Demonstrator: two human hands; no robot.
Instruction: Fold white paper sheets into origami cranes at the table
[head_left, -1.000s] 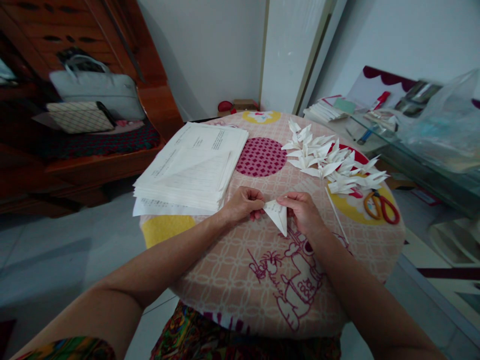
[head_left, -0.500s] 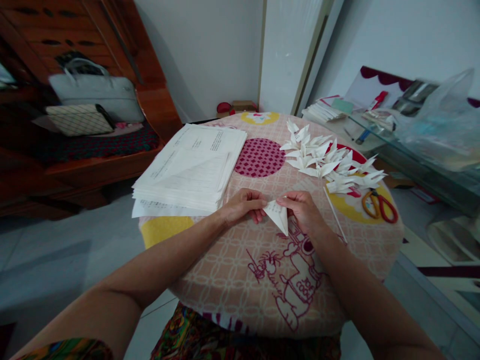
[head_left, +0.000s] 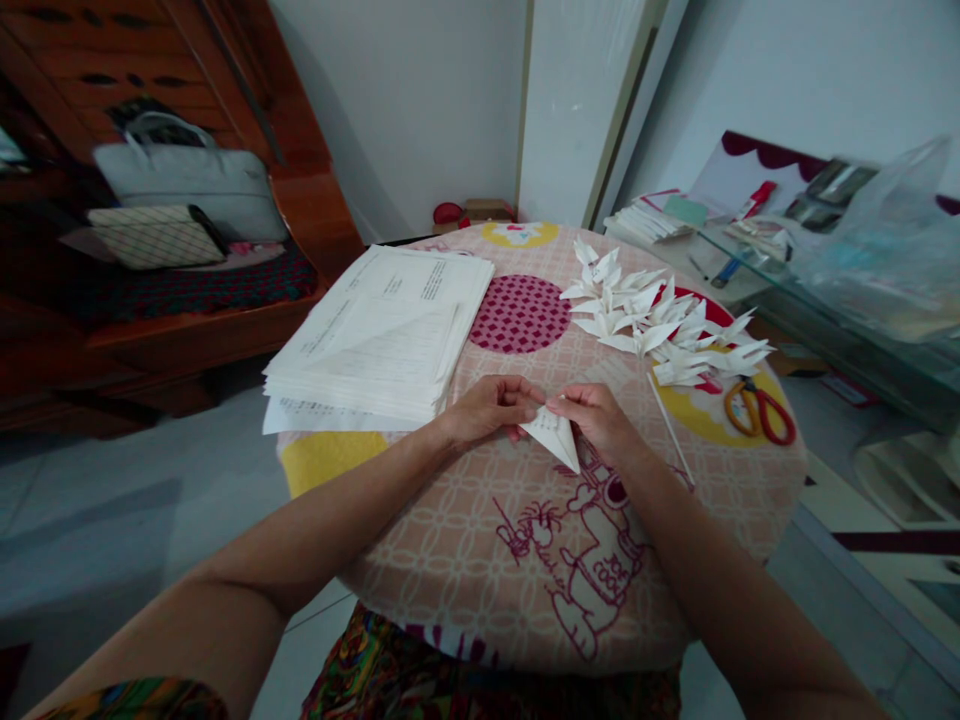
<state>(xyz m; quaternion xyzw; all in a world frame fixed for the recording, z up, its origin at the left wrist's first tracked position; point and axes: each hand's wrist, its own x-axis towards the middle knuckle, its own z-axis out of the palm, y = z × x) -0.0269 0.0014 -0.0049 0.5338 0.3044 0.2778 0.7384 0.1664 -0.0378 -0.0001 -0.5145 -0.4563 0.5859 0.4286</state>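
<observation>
Between my hands is a small folded piece of white paper (head_left: 553, 440), its narrow point turned down toward me. My left hand (head_left: 491, 410) pinches its upper left edge, fingers curled behind it. On the other side my right hand (head_left: 598, 415) grips the upper right edge between thumb and fingers. Faint writing shows on the paper near the thumbs. Beyond my right hand lies a heap of folded white paper cranes (head_left: 637, 310). To the left of my hands rests a thick stack of printed sheets (head_left: 375, 340), a loose folded sheet on top.
Scissors (head_left: 759, 412) with orange and red handles lie at the right of the round cloth-covered table (head_left: 465, 540). A thin white stick (head_left: 671, 430) is beside my right hand. A glass shelf (head_left: 840, 340) with a plastic bag stands right; a wooden bench (head_left: 315, 220) holds bags at left.
My two thumbs have come closer together at the paper's top edge. The paper has turned slightly, its point shifting a little to the right.
</observation>
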